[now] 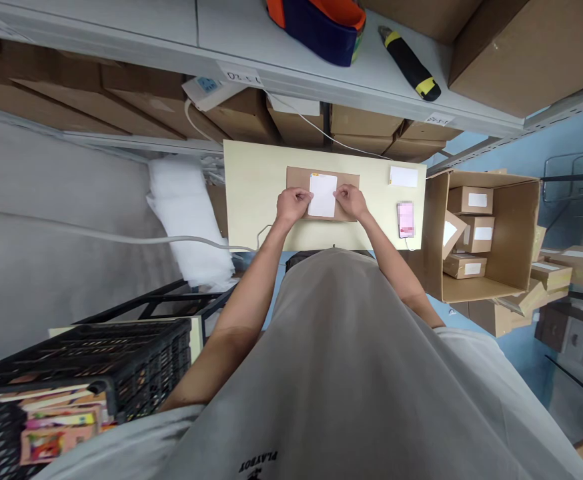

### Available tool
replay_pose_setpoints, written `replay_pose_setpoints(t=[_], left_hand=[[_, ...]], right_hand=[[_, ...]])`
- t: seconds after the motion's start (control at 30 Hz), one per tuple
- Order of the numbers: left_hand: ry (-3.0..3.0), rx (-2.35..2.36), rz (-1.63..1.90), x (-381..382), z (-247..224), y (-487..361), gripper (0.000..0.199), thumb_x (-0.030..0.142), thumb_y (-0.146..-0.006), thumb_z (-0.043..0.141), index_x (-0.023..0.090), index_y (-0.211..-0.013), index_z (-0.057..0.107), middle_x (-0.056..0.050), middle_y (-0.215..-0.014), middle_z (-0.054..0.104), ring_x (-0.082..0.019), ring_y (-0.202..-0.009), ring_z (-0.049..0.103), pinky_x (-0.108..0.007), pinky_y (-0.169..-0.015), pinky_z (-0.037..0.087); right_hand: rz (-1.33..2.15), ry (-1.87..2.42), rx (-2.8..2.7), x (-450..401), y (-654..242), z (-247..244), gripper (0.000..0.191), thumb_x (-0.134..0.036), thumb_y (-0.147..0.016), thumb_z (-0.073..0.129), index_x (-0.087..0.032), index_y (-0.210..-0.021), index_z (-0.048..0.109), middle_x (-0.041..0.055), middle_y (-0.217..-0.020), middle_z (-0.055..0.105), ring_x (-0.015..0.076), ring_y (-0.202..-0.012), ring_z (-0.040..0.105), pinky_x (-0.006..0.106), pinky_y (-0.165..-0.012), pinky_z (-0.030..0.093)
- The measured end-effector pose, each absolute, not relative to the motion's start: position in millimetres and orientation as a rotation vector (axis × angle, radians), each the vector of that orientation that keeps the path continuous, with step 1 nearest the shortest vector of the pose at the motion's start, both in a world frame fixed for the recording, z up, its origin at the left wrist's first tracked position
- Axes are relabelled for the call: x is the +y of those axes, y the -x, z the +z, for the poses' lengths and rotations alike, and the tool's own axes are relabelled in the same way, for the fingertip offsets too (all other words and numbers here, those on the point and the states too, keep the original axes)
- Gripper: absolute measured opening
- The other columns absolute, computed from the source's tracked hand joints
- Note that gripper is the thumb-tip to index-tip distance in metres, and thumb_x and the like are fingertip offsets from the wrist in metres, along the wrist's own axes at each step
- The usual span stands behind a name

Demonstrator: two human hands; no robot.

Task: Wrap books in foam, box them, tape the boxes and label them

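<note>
A flat brown cardboard box [299,175] lies on the pale yellow tabletop [256,193] in front of me. Over its middle is a white label [323,197] with a small coloured mark at its top edge. My left hand [294,203] pinches the label's left edge between thumb and finger. At the opposite edge, my right hand [350,200] pinches the label the same way. Both hands rest close above the box. How much of the label touches the cardboard I cannot tell.
A phone [405,220] and a white label strip [403,177] lie at the table's right. Beyond stands a large open carton [514,233] holding several small labelled boxes. A shelf overhead bears a box cutter [409,63] and a tape dispenser [324,27]. A black crate [146,360] is lower left.
</note>
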State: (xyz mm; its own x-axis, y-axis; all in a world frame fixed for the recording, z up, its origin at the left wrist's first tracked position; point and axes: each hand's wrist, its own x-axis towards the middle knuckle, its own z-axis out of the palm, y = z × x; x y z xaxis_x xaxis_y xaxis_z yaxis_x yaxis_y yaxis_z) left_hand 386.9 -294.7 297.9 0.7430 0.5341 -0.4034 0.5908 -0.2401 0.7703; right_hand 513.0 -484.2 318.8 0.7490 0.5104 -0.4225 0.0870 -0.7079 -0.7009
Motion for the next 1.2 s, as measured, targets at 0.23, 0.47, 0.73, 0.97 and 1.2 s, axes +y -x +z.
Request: replay_pose_setpoints(t=[0.23, 0.47, 0.73, 0.97, 1.2], left_hand=[[-1.914, 0.856, -0.058, -294, 295, -387, 0.017, 0.032, -0.089, 0.076, 0.020, -0.091, 0.087, -0.007, -0.099, 0.083, -0.024, -0.090, 0.072, -0.036, -0.093, 0.057], [-1.950, 0.872, -0.043, -298, 296, -388, 0.012, 0.029, -0.091, 0.077, 0.020, -0.089, 0.086, -0.006, -0.098, 0.082, -0.024, -0.090, 0.073, -0.035, -0.092, 0.056], [-1.951, 0.865, -0.049, -297, 298, -387, 0.016, 0.030, -0.092, 0.075, 0.020, -0.092, 0.087, -0.008, -0.104, 0.083, -0.024, -0.093, 0.074, -0.036, -0.094, 0.056], [-1.938, 0.856, -0.012, -300, 297, -385, 0.012, 0.029, -0.091, 0.075, 0.021, -0.088, 0.085, -0.007, -0.101, 0.083, -0.026, -0.092, 0.074, -0.039, -0.095, 0.058], [-1.938, 0.864, 0.002, -301, 296, -385, 0.011, 0.028, -0.089, 0.076, 0.023, -0.082, 0.083, -0.006, -0.097, 0.080, -0.025, -0.090, 0.074, -0.038, -0.094, 0.058]], right_hand=[[0.765, 2.282, -0.454, -483, -509, 316, 0.016, -0.032, -0.102, 0.065, -0.025, -0.088, 0.069, 0.0052, -0.101, 0.073, 0.0238, -0.093, 0.066, 0.038, -0.093, 0.058], [0.755, 2.323, -0.422, -482, -504, 320, 0.016, -0.029, -0.104, 0.063, -0.023, -0.092, 0.071, 0.0055, -0.103, 0.071, 0.0234, -0.092, 0.066, 0.037, -0.093, 0.057], [0.747, 2.326, -0.414, -480, -502, 324, 0.014, -0.027, -0.106, 0.064, -0.023, -0.095, 0.073, 0.0045, -0.102, 0.071, 0.0235, -0.094, 0.066, 0.035, -0.094, 0.055], [0.750, 2.332, -0.404, -481, -501, 325, 0.015, -0.028, -0.106, 0.064, -0.023, -0.095, 0.072, 0.0046, -0.104, 0.070, 0.0234, -0.094, 0.066, 0.036, -0.093, 0.055], [0.735, 2.333, -0.422, -483, -500, 321, 0.015, -0.030, -0.106, 0.063, -0.024, -0.094, 0.071, 0.0040, -0.102, 0.070, 0.0228, -0.094, 0.066, 0.034, -0.092, 0.055]])
